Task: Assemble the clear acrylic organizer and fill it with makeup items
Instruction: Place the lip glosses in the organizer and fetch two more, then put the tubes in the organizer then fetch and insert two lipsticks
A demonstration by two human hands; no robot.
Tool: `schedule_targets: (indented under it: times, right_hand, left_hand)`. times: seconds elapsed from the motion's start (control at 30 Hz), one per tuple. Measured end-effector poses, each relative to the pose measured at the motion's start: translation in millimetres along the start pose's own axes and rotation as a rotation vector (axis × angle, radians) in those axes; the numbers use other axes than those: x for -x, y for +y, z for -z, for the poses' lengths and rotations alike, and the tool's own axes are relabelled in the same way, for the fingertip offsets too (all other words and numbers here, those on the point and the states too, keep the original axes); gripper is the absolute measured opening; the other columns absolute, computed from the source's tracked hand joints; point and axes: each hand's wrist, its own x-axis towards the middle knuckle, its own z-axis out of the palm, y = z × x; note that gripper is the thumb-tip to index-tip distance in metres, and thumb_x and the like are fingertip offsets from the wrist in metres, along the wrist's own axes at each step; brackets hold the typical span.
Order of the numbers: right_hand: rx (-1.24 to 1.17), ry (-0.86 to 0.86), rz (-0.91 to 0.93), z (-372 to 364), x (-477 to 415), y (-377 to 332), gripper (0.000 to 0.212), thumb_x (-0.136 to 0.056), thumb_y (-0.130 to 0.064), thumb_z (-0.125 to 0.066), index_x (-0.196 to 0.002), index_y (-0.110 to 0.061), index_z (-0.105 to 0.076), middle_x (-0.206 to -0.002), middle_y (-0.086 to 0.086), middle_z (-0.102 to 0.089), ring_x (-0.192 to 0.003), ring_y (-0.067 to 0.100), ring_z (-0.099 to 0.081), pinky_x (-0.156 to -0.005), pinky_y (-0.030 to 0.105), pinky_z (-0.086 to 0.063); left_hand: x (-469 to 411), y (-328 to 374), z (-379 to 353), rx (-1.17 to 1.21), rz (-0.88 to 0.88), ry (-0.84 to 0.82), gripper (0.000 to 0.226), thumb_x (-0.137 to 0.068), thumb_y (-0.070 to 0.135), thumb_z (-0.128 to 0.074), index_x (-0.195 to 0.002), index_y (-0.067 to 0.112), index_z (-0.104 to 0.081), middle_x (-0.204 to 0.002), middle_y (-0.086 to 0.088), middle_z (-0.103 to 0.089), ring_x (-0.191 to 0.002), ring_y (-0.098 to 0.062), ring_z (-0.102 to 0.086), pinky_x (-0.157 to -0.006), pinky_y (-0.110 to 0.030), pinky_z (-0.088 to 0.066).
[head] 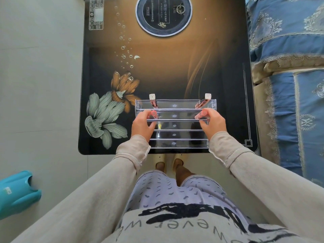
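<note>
The clear acrylic organizer [175, 128], with several stepped rows, stands near the front edge of the dark flower-printed table [175, 71]. Two pink lip gloss tubes with white caps stand in its back row, one at the left end [152, 101] and one at the right end [204, 100]. My left hand [142, 124] pinches another pink tube [154, 114] over the left end of the second row. My right hand [213, 122] pinches a pink tube [201, 115] over the right end of the same row. The fingers hide part of each held tube.
A round black hob plate [164, 14] and a printed control panel [96, 14] sit at the far end of the table. A blue patterned sofa [289, 67] runs along the right side. A teal object [17, 192] lies on the tiled floor at the lower left.
</note>
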Motion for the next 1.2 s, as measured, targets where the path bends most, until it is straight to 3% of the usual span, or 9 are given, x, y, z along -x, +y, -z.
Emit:
schedule_targets:
  times: [0.13,0.23,0.33,0.53,0.73,0.9,1.03,1.1,1.2]
  right_hand:
    - [0.023,0.044,-0.103,6,21,12,0.035,-0.083,-0.001,-0.063,-0.118,-0.002,-0.058,-0.118,0.017,-0.062,-0.11,0.03,-0.059,-0.099,0.037,-0.047]
    - [0.039,0.02,-0.192,4,48,33,0.026,-0.085,0.0,-0.06,-0.111,0.0,-0.061,-0.108,0.018,-0.066,-0.1,0.031,-0.063,-0.089,0.031,-0.049]
    - [0.066,-0.076,-0.326,-2,79,58,0.017,-0.085,0.0,-0.058,-0.1,0.0,-0.066,-0.101,0.018,-0.069,-0.089,0.029,-0.063,-0.084,0.028,-0.047]
    - [0.042,-0.17,-0.564,-27,130,88,0.014,-0.086,-0.003,-0.058,-0.095,-0.006,-0.069,-0.099,0.016,-0.071,-0.085,0.026,-0.063,-0.087,0.036,-0.05]
    - [0.023,-0.241,-0.631,-35,130,90,0.015,-0.087,-0.003,-0.057,-0.096,-0.003,-0.068,-0.103,0.019,-0.07,-0.08,0.021,-0.055,-0.082,0.031,-0.047]
    - [0.167,-0.566,-0.543,-33,114,75,0.023,-0.088,-0.01,-0.057,-0.109,-0.004,-0.062,-0.111,0.013,-0.065,-0.089,0.022,-0.055,-0.074,0.02,-0.041]
    - [0.313,-0.689,-0.398,-28,94,69,0.007,-0.087,-0.001,-0.055,-0.086,-0.002,-0.062,-0.072,0.009,-0.06,-0.059,0.02,-0.05,-0.05,0.019,-0.04]
    - [0.402,-0.696,-0.324,-28,86,70,0.015,-0.085,0.002,-0.053,-0.073,-0.007,-0.057,-0.054,0.004,-0.055,-0.048,0.016,-0.047,-0.044,0.018,-0.04]
    - [0.507,-0.726,-0.222,-35,78,63,0.013,-0.085,-0.004,-0.053,-0.078,-0.014,-0.057,-0.067,0.007,-0.061,-0.047,0.012,-0.051,-0.041,0.014,-0.04]
  left_hand:
    - [18,-20,8,-0.065,0.041,0.019,0.023,-0.083,0.001,-0.06,-0.106,0.002,-0.062,-0.093,-0.012,-0.059,-0.084,-0.019,-0.054,-0.079,-0.023,-0.043]
    - [39,-41,13,-0.051,0.156,-0.029,0.011,-0.084,0.003,-0.058,-0.092,0.002,-0.065,-0.077,-0.004,-0.055,-0.073,-0.017,-0.05,-0.071,-0.026,-0.042]
    - [65,-63,15,-0.111,0.211,-0.227,0.011,-0.087,0.008,-0.055,-0.086,0.01,-0.066,-0.073,-0.004,-0.058,-0.072,-0.021,-0.052,-0.068,-0.023,-0.04]
    - [98,-108,25,-0.348,0.242,-0.652,0.02,-0.091,0.014,-0.05,-0.103,0.01,-0.064,-0.097,-0.01,-0.068,-0.097,-0.027,-0.061,-0.07,-0.021,-0.041]
    - [95,-122,42,-0.29,0.349,-0.475,0.033,-0.087,0.008,-0.046,-0.063,0.03,-0.052,-0.065,0.003,-0.053,-0.076,-0.018,-0.049,-0.066,-0.02,-0.033]
    - [96,-124,51,-0.102,0.462,-0.238,0.022,-0.088,0.009,-0.046,-0.093,0.012,-0.067,-0.094,-0.017,-0.071,-0.084,-0.031,-0.063,-0.079,-0.032,-0.049]
    - [133,-124,44,0.094,0.628,-0.057,0.023,-0.086,0.004,-0.047,-0.093,0.006,-0.069,-0.097,-0.02,-0.072,-0.092,-0.034,-0.067,-0.086,-0.035,-0.051]
    - [167,-130,30,0.182,0.729,-0.014,0.022,-0.085,0.002,-0.047,-0.092,0.003,-0.068,-0.099,-0.023,-0.071,-0.095,-0.036,-0.066,-0.087,-0.037,-0.052]
    - [227,-139,2,0.263,0.873,-0.065,0.021,-0.087,0.004,-0.048,-0.096,0.003,-0.067,-0.099,-0.023,-0.07,-0.095,-0.034,-0.066,-0.076,-0.03,-0.049]
